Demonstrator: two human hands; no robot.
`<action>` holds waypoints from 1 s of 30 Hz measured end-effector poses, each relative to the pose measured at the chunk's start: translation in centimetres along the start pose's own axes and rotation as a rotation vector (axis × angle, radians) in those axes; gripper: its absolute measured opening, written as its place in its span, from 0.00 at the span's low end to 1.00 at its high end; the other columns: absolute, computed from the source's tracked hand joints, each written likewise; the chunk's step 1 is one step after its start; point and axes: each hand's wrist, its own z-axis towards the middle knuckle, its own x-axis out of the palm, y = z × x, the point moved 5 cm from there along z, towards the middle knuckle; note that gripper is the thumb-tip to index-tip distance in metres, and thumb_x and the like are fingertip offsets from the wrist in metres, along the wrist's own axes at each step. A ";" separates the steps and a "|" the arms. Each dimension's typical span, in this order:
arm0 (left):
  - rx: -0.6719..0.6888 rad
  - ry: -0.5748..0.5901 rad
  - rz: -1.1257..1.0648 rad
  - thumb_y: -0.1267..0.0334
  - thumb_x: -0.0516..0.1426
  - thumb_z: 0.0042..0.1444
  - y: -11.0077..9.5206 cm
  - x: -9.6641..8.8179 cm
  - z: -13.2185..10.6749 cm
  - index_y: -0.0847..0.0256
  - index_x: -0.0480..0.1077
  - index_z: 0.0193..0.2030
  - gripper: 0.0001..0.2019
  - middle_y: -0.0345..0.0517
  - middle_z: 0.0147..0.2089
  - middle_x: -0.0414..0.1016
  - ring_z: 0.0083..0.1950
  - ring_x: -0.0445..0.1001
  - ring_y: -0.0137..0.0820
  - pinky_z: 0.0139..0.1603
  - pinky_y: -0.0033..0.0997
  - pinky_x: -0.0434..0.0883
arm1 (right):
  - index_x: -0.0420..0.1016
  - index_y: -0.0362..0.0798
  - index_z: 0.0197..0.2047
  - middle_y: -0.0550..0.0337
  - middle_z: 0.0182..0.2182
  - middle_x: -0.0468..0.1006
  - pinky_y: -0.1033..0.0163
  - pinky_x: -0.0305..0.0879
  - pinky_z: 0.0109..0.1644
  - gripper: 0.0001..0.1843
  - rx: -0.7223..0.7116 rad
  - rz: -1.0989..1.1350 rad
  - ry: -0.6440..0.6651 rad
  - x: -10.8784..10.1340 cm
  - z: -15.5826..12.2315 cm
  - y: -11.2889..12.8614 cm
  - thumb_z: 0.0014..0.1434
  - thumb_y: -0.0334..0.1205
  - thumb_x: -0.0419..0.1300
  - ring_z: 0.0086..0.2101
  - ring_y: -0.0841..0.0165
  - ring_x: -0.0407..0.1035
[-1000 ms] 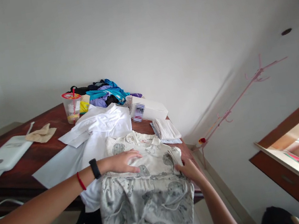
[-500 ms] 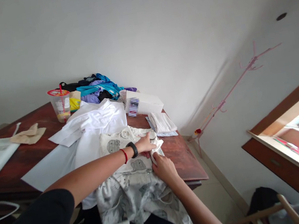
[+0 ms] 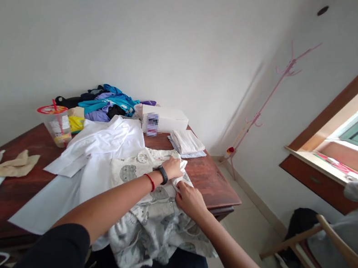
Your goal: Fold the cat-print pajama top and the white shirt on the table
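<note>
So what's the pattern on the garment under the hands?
Grey cartoon-like figures on an off-white garment, shown in the head view.

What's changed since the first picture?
The left hand moved rightward from the middle of the printed garment to its right side, taking hold there. The right hand, also gripping, has brought that side inward. The cup and white box stayed put.

Cup — left of heap | folded stack — before box | garment on table
</note>
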 end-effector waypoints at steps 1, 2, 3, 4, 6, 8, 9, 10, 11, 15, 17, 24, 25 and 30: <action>-0.040 0.010 -0.070 0.60 0.66 0.52 0.5 -0.4 0.1 0.68 0.73 0.51 0.21 0.67 0.52 0.77 0.48 0.80 0.51 0.42 0.40 0.76 | 0.70 0.47 0.50 0.50 0.43 0.81 0.63 0.61 0.38 0.12 -0.003 0.026 -0.019 0.0 -0.3 -0.1 0.65 0.35 0.53 0.39 0.60 0.76; -0.080 0.031 -0.152 0.60 0.65 0.53 1.1 -0.9 0.1 0.68 0.73 0.50 0.20 0.65 0.49 0.79 0.45 0.81 0.49 0.39 0.39 0.77 | 0.70 0.47 0.52 0.51 0.43 0.81 0.63 0.61 0.39 0.13 -0.008 0.056 -0.044 -0.1 -0.7 -0.2 0.65 0.35 0.53 0.40 0.61 0.76; -0.112 0.057 -0.239 0.58 0.64 0.55 1.7 -1.4 0.1 0.68 0.73 0.50 0.19 0.63 0.47 0.80 0.42 0.82 0.47 0.36 0.37 0.77 | 0.69 0.47 0.54 0.52 0.44 0.80 0.63 0.62 0.41 0.15 -0.013 0.085 -0.075 -0.1 -1.1 -0.3 0.64 0.34 0.53 0.41 0.61 0.76; -0.130 0.083 -0.323 0.57 0.63 0.57 2.3 -1.9 0.0 0.67 0.73 0.51 0.19 0.61 0.45 0.81 0.40 0.82 0.45 0.34 0.36 0.78 | 0.68 0.47 0.56 0.52 0.45 0.80 0.63 0.62 0.43 0.17 -0.015 0.113 -0.108 -0.1 -1.7 -0.4 0.64 0.33 0.53 0.43 0.61 0.76; -0.144 0.121 -0.479 0.55 0.61 0.60 3.3 -2.7 -0.3 0.65 0.72 0.55 0.20 0.57 0.47 0.82 0.41 0.83 0.42 0.33 0.34 0.78 | 0.66 0.47 0.58 0.52 0.47 0.79 0.62 0.63 0.46 0.21 -0.003 0.159 -0.166 0.0 -2.9 -0.9 0.62 0.31 0.54 0.45 0.61 0.75; -0.137 0.138 -0.612 0.55 0.61 0.59 4.2 -3.3 -0.6 0.62 0.72 0.57 0.21 0.54 0.50 0.82 0.44 0.83 0.42 0.35 0.32 0.79 | 0.66 0.48 0.56 0.52 0.46 0.79 0.62 0.63 0.48 0.20 0.038 0.188 -0.208 0.2 -4.4 -1.8 0.60 0.31 0.55 0.46 0.60 0.75; -0.131 0.140 -0.668 0.55 0.62 0.58 4.5 -3.4 -0.8 0.62 0.72 0.57 0.22 0.54 0.52 0.81 0.46 0.83 0.42 0.36 0.32 0.79 | 0.67 0.48 0.54 0.52 0.45 0.79 0.61 0.63 0.48 0.18 0.069 0.193 -0.222 0.4 -5.1 -2.4 0.60 0.32 0.55 0.46 0.60 0.75; -0.127 0.138 -0.727 0.55 0.63 0.57 4.8 -3.4 -0.9 0.61 0.72 0.56 0.22 0.53 0.52 0.81 0.48 0.82 0.42 0.37 0.31 0.80 | 0.68 0.49 0.50 0.53 0.43 0.79 0.61 0.63 0.48 0.15 0.103 0.193 -0.231 0.7 -5.8 -3.1 0.59 0.32 0.55 0.45 0.59 0.74; -0.126 0.130 -0.793 0.56 0.65 0.55 5.0 -3.3 -1.0 0.61 0.73 0.55 0.22 0.53 0.53 0.81 0.49 0.82 0.42 0.38 0.32 0.80 | 0.68 0.50 0.46 0.54 0.41 0.78 0.61 0.63 0.47 0.11 0.134 0.186 -0.232 1.0 -6.5 -3.7 0.58 0.32 0.55 0.44 0.59 0.74; -0.153 0.065 -1.018 0.59 0.70 0.46 5.5 -2.9 -0.9 0.62 0.76 0.46 0.20 0.53 0.47 0.83 0.47 0.82 0.44 0.37 0.33 0.79 | 0.64 0.51 0.35 0.58 0.34 0.75 0.62 0.61 0.41 0.05 0.166 0.182 -0.219 1.9 -8.6 -5.5 0.57 0.31 0.54 0.38 0.61 0.72; -0.159 0.042 -1.037 0.61 0.72 0.43 5.5 -3.0 -0.6 0.63 0.76 0.41 0.18 0.53 0.43 0.83 0.45 0.81 0.44 0.36 0.33 0.78 | 0.63 0.51 0.33 0.60 0.31 0.73 0.64 0.59 0.38 0.04 0.153 0.218 -0.220 1.9 -9.2 -5.6 0.57 0.32 0.54 0.34 0.63 0.70; -0.127 0.024 -1.005 0.60 0.73 0.40 5.4 -5.1 1.0 0.62 0.73 0.35 0.18 0.47 0.39 0.80 0.40 0.79 0.37 0.34 0.30 0.76 | 0.62 0.52 0.36 0.68 0.23 0.66 0.67 0.55 0.32 0.04 0.029 0.471 -0.174 1.8 -10.3 -1.2 0.59 0.38 0.55 0.25 0.68 0.65; -0.118 0.027 -0.986 0.60 0.74 0.40 5.6 -5.4 1.2 0.62 0.72 0.34 0.19 0.46 0.37 0.79 0.39 0.79 0.36 0.33 0.30 0.75 | 0.62 0.52 0.38 0.68 0.23 0.66 0.67 0.55 0.32 0.03 -0.013 0.486 -0.150 2.2 -10.2 -0.2 0.59 0.37 0.55 0.25 0.68 0.65; -0.118 0.019 -0.961 0.58 0.76 0.36 7.5 -5.5 1.0 0.61 0.67 0.29 0.23 0.41 0.31 0.74 0.34 0.76 0.33 0.32 0.29 0.73 | 0.64 0.50 0.43 0.65 0.26 0.72 0.66 0.58 0.33 0.08 -0.102 0.486 -0.070 5.5 -9.0 3.7 0.59 0.34 0.55 0.26 0.66 0.69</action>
